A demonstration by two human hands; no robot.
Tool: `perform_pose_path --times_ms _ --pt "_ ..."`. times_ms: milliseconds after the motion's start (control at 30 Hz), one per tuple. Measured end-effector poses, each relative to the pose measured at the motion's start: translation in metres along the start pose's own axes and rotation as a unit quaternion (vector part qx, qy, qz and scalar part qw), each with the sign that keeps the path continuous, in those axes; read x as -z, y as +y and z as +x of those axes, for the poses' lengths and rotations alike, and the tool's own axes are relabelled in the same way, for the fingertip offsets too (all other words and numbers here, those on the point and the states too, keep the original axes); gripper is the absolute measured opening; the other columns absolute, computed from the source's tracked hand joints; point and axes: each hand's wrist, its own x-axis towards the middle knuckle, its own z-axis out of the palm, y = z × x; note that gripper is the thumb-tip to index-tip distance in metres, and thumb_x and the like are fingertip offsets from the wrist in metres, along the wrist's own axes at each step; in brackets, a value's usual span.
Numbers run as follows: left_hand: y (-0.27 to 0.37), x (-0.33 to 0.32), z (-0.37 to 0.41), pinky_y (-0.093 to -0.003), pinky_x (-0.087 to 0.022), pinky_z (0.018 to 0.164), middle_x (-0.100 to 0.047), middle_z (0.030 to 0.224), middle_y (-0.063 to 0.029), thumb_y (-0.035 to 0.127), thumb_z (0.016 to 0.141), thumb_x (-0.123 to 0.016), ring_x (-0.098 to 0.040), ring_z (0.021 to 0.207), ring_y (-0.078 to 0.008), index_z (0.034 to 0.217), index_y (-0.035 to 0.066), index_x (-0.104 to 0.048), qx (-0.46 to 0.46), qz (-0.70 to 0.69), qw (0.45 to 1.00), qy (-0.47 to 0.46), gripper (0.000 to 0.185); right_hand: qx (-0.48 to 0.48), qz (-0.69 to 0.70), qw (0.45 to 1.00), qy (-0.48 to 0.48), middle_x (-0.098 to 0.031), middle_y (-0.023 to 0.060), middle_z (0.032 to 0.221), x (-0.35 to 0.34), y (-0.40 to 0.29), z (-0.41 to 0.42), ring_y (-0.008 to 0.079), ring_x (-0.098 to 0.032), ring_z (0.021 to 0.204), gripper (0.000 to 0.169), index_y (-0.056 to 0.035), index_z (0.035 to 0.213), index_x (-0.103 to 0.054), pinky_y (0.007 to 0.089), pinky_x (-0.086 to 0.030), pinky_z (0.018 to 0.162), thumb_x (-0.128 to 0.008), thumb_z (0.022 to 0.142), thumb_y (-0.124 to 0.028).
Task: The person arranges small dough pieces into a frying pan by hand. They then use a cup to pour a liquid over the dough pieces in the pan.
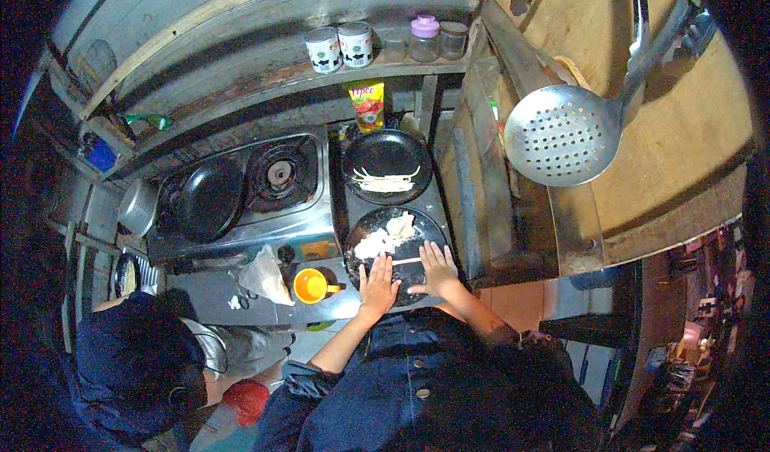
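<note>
A round black plate (361, 226) lies before me on the counter, with white flour (372, 244) and a lump of pale dough (400, 226) on its far half. A thin dough strand (406, 261) runs between my two hands across the plate. My left hand (378, 285) rests palm down over the strand's left end, fingers stretched forward. Over its right end lies my right hand (438, 271), flat and with the thumb apart. Neither hand grips anything. Several finished-looking dough strands (385, 182) lie side by side on a second black plate (388, 148) just beyond.
Left of the plates is a two-burner gas stove (283, 172) with a black pan (209, 199). An orange cup (311, 286) and a plastic bag (264, 276) stand nearer. A perforated skimmer (564, 136) hangs at right. Another person in a dark cap (138, 362) is at left.
</note>
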Motion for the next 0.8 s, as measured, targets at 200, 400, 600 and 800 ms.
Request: perform_pose_path --times_ms 200,400,600,800 --pt "0.010 0.009 0.006 -0.0564 -0.010 0.106 -0.020 0.145 -0.0179 0.036 0.089 -0.044 -0.022 0.134 -0.0300 0.136 -0.001 -0.029 0.010 0.007 1.000 -0.011 0.061 -0.004 0.014 0.999 0.029 -0.017 0.0209 0.145 0.009 0.003 -0.025 0.0293 -0.013 0.136 0.119 0.0064 0.137 -0.022 0.0470 -0.003 0.110 -0.053 0.058 -0.077" --pt "0.028 -0.001 0.043 -0.0529 -0.013 0.107 -0.015 0.144 -0.0256 0.042 0.091 -0.034 -0.015 0.134 -0.0378 0.137 -0.004 -0.020 -0.022 -0.201 0.971 -0.129 0.067 0.029 0.130 0.989 -0.069 -0.010 0.0222 0.146 0.011 -0.016 -0.020 0.0342 -0.010 0.136 0.109 0.0042 0.139 -0.011 0.0451 -0.011 0.110 -0.057 0.069 -0.065" --pt "0.024 -0.017 0.065 -0.0508 -0.003 0.109 -0.005 0.149 -0.0133 0.049 0.091 -0.025 -0.005 0.138 -0.0264 0.142 0.005 -0.012 -0.013 -0.137 0.981 -0.135 0.069 -0.005 0.032 0.999 0.004 -0.003 0.0185 0.148 -0.006 -0.007 0.020 0.0310 -0.006 0.137 0.107 0.0002 0.141 -0.007 0.0443 -0.006 0.110 -0.056 0.069 -0.062" --pt "0.032 -0.005 0.026 -0.0534 0.002 0.107 -0.001 0.150 -0.0127 0.054 0.090 -0.024 -0.004 0.138 -0.0256 0.143 0.007 -0.008 -0.025 -0.114 0.973 -0.200 0.073 0.018 -0.026 0.997 -0.067 -0.005 0.0173 0.149 -0.026 -0.010 -0.013 0.0292 -0.007 0.138 0.103 0.0000 0.141 -0.010 0.0447 -0.004 0.110 -0.049 0.072 -0.066"
